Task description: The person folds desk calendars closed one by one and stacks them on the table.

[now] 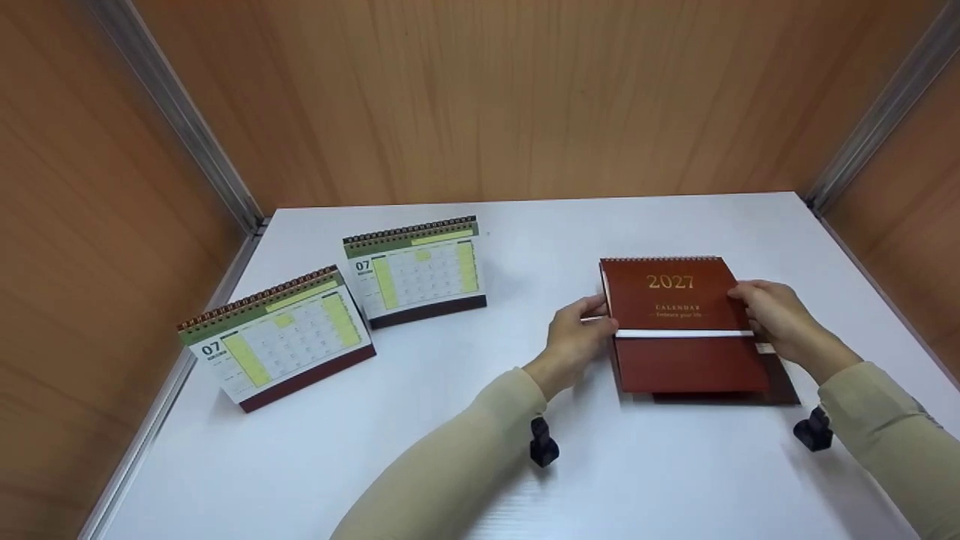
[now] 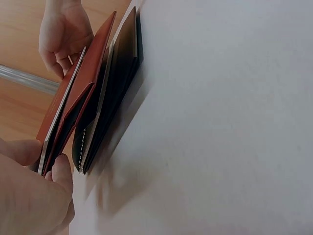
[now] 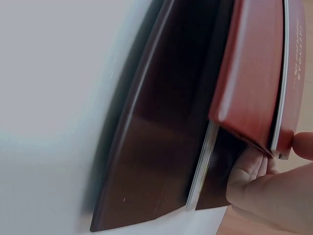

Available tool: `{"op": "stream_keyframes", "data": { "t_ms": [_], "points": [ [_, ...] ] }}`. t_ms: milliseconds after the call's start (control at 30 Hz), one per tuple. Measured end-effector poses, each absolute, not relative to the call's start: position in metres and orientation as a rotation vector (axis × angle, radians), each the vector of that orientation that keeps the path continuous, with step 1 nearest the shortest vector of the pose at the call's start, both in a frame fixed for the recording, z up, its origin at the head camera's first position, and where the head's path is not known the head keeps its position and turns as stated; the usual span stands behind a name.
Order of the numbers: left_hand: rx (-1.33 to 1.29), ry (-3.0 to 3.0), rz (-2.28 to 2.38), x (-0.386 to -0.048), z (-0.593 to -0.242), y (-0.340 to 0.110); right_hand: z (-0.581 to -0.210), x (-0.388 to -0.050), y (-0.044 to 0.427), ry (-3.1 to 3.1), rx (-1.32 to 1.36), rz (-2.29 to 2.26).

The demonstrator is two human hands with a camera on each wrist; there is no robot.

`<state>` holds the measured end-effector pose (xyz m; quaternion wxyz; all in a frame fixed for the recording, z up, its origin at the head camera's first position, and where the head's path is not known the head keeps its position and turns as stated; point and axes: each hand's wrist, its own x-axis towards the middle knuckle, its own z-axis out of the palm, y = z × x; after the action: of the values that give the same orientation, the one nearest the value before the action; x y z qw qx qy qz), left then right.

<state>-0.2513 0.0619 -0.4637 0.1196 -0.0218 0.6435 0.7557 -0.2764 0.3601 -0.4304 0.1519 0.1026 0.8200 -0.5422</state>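
One red calendar gets pinched by left hand and right hand, rings facing away, long axis left-right; one dark calendar underneath, two standing calendars leftward.

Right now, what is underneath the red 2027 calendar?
A dark brown calendar is under the red calendar, on the white table; its lower right part and page edges show. Most of its top is covered, so any print there is hidden.

The head view is bright, with the table a glaring bluish white, soft shadows under the sleeves and fuzzy fine print on the standing calendars. The left wrist view is dimmer and greyer; the right shows washed-out white and a pale sheen along the red calendar.
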Motion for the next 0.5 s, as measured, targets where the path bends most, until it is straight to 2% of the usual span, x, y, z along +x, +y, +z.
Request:
{"op": "stream_keyframes", "data": {
  "t_ms": [500],
  "points": [
    [-0.044, 1.846, 2.193, -0.245, -0.47, 0.088, -0.432, -0.274, 0.38, 2.478, 0.305, -1.419]
  ]
}}
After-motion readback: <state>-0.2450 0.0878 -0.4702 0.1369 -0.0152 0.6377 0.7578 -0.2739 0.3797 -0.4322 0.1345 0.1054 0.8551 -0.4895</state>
